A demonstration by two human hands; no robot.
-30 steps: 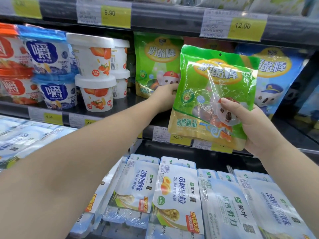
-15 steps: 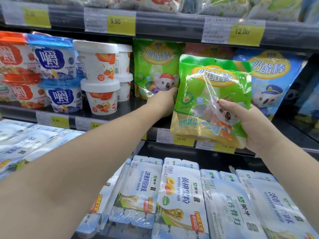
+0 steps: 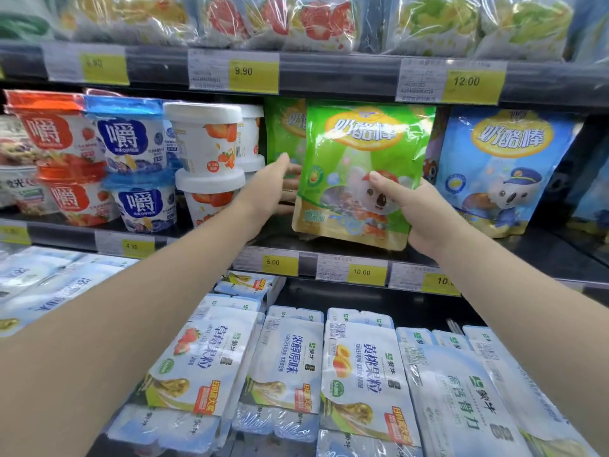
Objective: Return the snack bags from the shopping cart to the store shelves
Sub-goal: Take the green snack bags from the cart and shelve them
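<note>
A person stands facing chilled store shelves with both bare arms stretched forward. The right hand [image 3: 418, 212] grips a glossy green plastic snack bag printed with a cartoon koala [image 3: 359, 153] at its lower right corner, thumb pressed on the front. The bag is upright at the front of the dark middle shelf [image 3: 527, 258], above a yellow 10.00 price label [image 3: 362, 272]. Its bottom edge is level with the shelf lip, and whether it rests there yet is unclear.

The left hand [image 3: 268, 189] reaches in just left of it. Its fingers pass behind the bag toward a matching green bag already on the shelf [image 3: 283, 130], and their tips are hidden, so a grip cannot be confirmed. A blue bag of the same kind [image 3: 501, 166] stands to the right and white tubs with strawberry pictures [image 3: 204, 136] to the left.

This bag looks nearly placed: it has yet to be released. The shopping cart is out of sight, so any bags still in it cannot be counted.
</note>
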